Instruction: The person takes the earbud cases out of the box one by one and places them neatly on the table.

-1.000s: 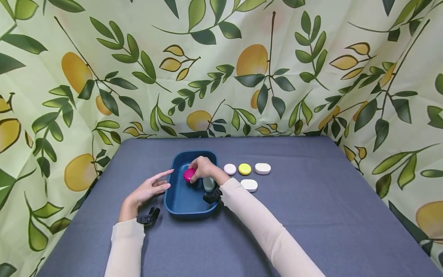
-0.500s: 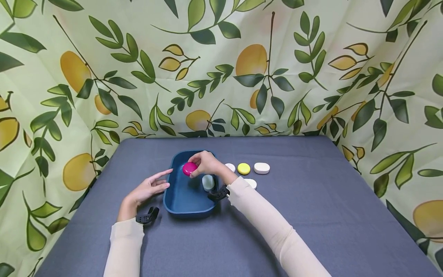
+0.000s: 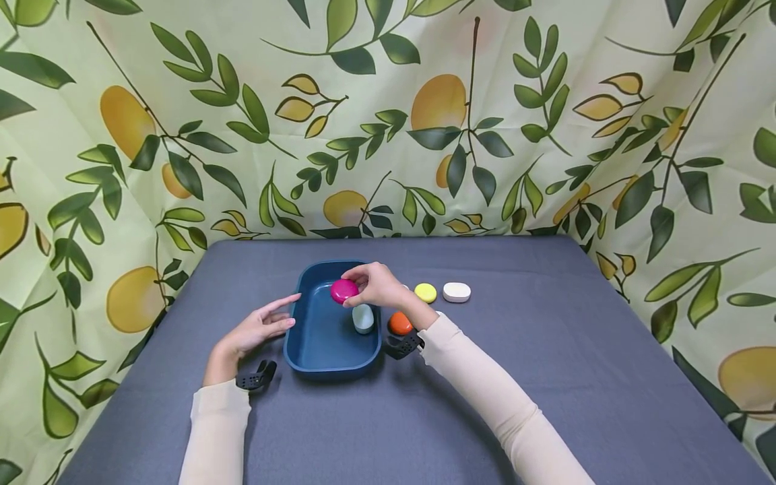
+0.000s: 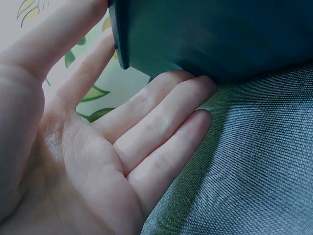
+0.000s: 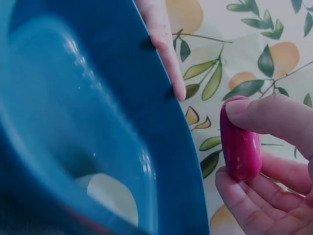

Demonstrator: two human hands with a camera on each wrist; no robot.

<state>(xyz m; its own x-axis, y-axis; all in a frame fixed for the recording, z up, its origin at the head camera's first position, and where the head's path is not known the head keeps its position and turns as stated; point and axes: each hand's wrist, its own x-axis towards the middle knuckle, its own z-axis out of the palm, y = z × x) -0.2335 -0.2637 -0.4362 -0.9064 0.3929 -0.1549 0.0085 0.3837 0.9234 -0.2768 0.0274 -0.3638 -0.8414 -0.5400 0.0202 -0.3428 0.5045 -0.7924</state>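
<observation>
My right hand pinches a glossy magenta disc between thumb and fingers, over the back right part of a blue tub. Seen from the right wrist, the disc is edge-on, thick and rounded, raised beside the tub's rim. Inside the tub, against its right side, lies a pale rounded piece. My left hand is at the tub's left wall with fingers extended; in the left wrist view its fingertips meet the outside of the tub.
Right of the tub, an orange round piece lies by my right wrist. Farther right are a yellow round piece and a white oval one. My right arm mostly hides a round white piece. A patterned curtain borders the grey-blue table.
My right hand has lifted the magenta disc from the tub and moved slightly right. The orange piece has come into view, while the arm now hides the nearer white oval. My left hand stays put.
</observation>
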